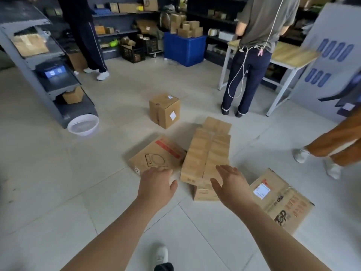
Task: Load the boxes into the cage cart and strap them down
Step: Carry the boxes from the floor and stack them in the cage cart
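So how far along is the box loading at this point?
Barely begun. Nothing looks loaded: no cage cart is in view. Both hands, left hand and right hand, reach empty toward the long box. The flat box, cube box and printed box sit on the floor.

A single head-mounted wide-angle camera looks forward and steeply down from standing height. Both forearms enter from the bottom edge, the left hand point(156, 184) and right hand point(232, 184) reaching into centre frame. The tiled floor point(58, 173) fills the near field, close below the lens. Shelving point(121, 22) occupies the far top edge. Lens distortion curves the frame borders. No second view exists.
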`<state>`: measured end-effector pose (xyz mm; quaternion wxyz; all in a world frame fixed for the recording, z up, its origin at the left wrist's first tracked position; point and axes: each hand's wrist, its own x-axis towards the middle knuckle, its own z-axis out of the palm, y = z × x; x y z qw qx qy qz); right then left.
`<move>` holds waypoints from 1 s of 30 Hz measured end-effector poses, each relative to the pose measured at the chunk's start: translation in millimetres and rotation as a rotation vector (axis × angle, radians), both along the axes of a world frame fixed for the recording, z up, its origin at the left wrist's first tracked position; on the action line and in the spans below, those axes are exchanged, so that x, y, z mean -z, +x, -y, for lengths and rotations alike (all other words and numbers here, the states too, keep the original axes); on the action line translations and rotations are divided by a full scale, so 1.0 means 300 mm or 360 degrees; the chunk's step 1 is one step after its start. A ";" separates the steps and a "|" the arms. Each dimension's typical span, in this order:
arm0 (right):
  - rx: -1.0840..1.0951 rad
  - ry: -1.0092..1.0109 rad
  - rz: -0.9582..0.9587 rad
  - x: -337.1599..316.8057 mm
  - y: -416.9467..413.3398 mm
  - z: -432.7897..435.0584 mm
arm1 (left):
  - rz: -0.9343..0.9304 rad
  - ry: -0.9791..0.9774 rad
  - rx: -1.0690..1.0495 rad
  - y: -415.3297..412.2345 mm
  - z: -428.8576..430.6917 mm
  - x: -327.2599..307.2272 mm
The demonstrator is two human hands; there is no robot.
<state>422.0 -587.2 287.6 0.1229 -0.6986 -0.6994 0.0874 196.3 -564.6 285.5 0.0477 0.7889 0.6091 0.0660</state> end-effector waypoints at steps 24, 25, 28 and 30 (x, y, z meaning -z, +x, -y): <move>0.0601 -0.0439 -0.0178 0.520 0.531 -0.802 | -0.0032 -0.0379 0.0233 0.472 -1.019 0.511; 0.0595 -0.0471 -0.0175 0.571 0.561 -0.832 | -0.0047 -0.0402 0.0210 0.495 -1.046 0.557; 0.0557 -0.0553 -0.0157 0.711 0.627 -0.910 | -0.0132 -0.0478 0.0166 0.554 -1.113 0.685; 0.0526 -0.0599 -0.0168 0.833 0.668 -0.966 | -0.0168 -0.0529 0.0134 0.592 -1.160 0.808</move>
